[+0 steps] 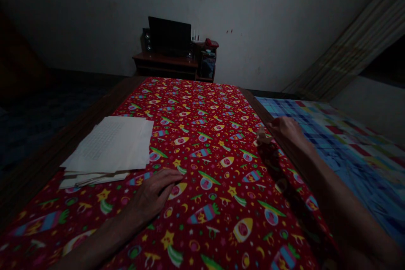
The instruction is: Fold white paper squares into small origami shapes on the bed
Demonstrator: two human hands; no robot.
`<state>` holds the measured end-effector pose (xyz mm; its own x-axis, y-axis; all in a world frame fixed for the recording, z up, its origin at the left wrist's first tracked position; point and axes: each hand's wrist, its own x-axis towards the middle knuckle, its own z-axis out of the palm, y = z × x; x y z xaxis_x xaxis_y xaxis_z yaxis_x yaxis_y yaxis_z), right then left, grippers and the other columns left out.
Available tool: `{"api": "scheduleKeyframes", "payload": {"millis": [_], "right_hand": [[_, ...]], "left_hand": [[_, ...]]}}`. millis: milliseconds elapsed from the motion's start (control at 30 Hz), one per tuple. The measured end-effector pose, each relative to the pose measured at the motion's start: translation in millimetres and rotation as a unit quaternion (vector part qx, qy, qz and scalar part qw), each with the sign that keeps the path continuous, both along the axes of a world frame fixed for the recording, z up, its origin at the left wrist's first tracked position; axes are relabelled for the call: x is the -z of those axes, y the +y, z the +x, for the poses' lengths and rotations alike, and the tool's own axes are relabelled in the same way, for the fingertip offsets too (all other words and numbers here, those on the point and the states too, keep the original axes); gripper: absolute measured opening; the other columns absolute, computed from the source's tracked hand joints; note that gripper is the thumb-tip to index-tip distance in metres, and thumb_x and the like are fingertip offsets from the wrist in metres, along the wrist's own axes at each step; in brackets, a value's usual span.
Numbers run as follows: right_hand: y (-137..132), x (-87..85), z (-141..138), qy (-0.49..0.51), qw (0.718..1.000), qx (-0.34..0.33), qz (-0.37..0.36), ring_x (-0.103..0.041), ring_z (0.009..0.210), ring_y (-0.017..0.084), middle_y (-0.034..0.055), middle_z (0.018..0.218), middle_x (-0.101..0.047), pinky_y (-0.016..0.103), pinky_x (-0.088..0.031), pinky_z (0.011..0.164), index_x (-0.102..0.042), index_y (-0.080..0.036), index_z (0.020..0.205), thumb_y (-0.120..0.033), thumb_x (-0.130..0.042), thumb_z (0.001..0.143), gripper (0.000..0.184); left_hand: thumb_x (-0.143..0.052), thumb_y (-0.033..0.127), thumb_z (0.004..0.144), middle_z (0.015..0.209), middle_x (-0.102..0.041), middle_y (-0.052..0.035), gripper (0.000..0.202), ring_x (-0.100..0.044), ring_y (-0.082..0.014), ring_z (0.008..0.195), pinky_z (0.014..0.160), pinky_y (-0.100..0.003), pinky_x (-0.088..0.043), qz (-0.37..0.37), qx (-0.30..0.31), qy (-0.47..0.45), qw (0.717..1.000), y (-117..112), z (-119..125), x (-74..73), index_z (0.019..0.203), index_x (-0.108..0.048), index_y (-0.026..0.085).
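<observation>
My left hand (156,192) lies palm down on the red patterned cloth (202,143), fingers stretched out and holding nothing. Just beyond it, to the left, is an uneven stack of white paper sheets (126,145), the top one partly covered in rows of writing. My right hand (287,130) is raised over the cloth's right edge with its fingers curled together. Whatever is in them, if anything, is too dark to make out. Close to the left of those fingers is a small tan object (263,136) of unclear kind, above or on the cloth.
Dark wooden edges (109,103) border the cloth. Beyond its far end stands a low desk (166,60) with a black monitor (170,36), speakers and a red telephone (211,43). A blue checked surface (316,135) lies to the right, below a hanging curtain (344,50).
</observation>
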<state>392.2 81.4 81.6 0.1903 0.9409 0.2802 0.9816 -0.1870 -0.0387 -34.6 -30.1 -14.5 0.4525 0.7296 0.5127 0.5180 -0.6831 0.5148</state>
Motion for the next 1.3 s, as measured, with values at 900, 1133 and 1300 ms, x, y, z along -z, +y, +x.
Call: {"api": "scheduleKeyframes", "payload": {"millis": [900,1133,1300], "right_hand": [[-102,88.6,-133,0.103,0.954,-0.282,0.003,-0.054,0.057,0.015,0.0040,0.069,-0.062,0.026,-0.031,0.056,-0.051,-0.020,0.075,-0.035,-0.036,0.094,0.028],[-102,89.9,-131,0.087,0.953,-0.289,0.010,-0.052,0.055,0.015,0.0027,0.066,-0.059,0.026,-0.029,0.055,-0.049,-0.020,0.074,-0.034,-0.036,0.094,0.027],[-101,91.7,-130,0.077,0.954,-0.288,0.014,-0.054,0.057,0.015,0.0033,0.067,-0.060,0.026,-0.030,0.056,-0.051,-0.020,0.075,-0.034,-0.036,0.094,0.028]], "left_hand": [[-0.052,0.065,0.076,0.130,-0.052,-0.0132,0.065,-0.049,-0.0281,0.119,0.099,-0.042,-0.040,-0.012,-0.106,0.223,0.969,57,-131,-19.6,0.124,-0.055,0.021],[-0.052,0.068,0.073,0.138,-0.045,-0.0144,0.080,-0.042,-0.0306,0.125,0.103,-0.044,-0.036,-0.029,-0.141,0.268,0.953,54,-141,-18.9,0.134,-0.043,0.017],[-0.046,0.059,0.082,0.137,-0.045,-0.0146,0.070,-0.042,-0.0285,0.124,0.104,-0.041,-0.034,-0.014,-0.146,0.293,0.945,51,-143,-12.6,0.135,-0.040,0.013]]}}
